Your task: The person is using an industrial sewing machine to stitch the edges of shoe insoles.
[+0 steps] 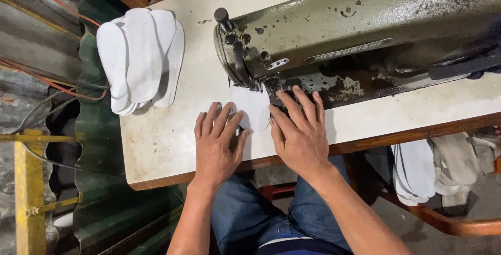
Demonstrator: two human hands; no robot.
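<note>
The green sewing machine (365,30), old and with paint chipped in many places, is standing just beyond both hands and is reaching far to the right of them. It is sitting on a cream table (167,145) whose surface is spreading under both hands and away to the left of the left hand; its wooden front edge is running just under the wrists.

Well to the left of the left hand and further from the person, a stack of white sole-shaped pieces (141,56) is lying at the table's far left side, partly hanging over the edge. To the right of the right hand and below the table level, more pale sole pieces (417,171) are hanging or resting in a bundle near a wooden frame.

The left hand (216,148) is lying flat on the table with fingers spread, and its fingertips are touching the left edge of a white sole piece (251,110). The right hand (300,132) is also flat and open, with fingers stretched forward and slightly apart, and it is pressing on the right side of the same piece. This piece is lying between the two hands, and its far end is sitting under the machine's needle area (270,85), just past the right fingertips.
</note>
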